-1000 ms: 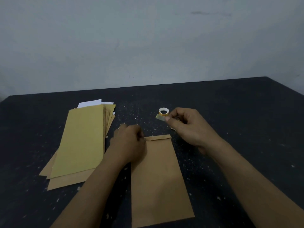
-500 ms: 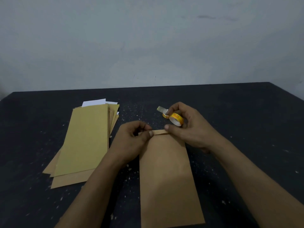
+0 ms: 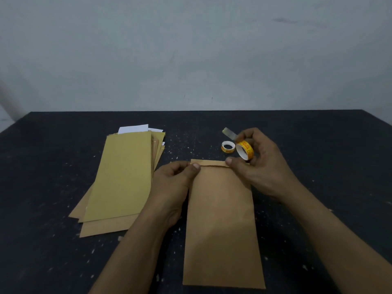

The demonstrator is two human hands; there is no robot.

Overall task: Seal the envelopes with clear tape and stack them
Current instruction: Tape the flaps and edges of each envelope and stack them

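Item: one long brown paper envelope [image 3: 222,225], lying flat near the middle of the dark speckled worktop [image 3: 318,145], its short folded flap toward the far edge and its lower end reaching the near edge. Left hand [image 3: 176,181]: grip pressed together, thumb and forefinger pinching the left end of the flap at the fold. Right hand [image 3: 261,164]: thumb tip pressing the right end of the flap, remaining fingers closed around a small yellow-printed roll of clear tape [image 3: 245,150], held tilted above the envelope's far right corner. A short loose tail of clear tape [image 3: 229,132] stood out from the roll toward the far edge, stuck to nothing. Second roll, smaller, yellow and white [image 3: 228,146]: flat on the worktop just beyond the flap, apart from both hands. Fanned pile of brown and yellow-tan envelopes [image 3: 123,177], white sheets showing at its far end: left of the envelope, beside the left forearm. Step in hand, as judged: flap folded and held shut, tape not yet applied. Next move calls for drawing out the tail, laying it across the flap seam while the left pinch keeps the fold closed, then tearing it.
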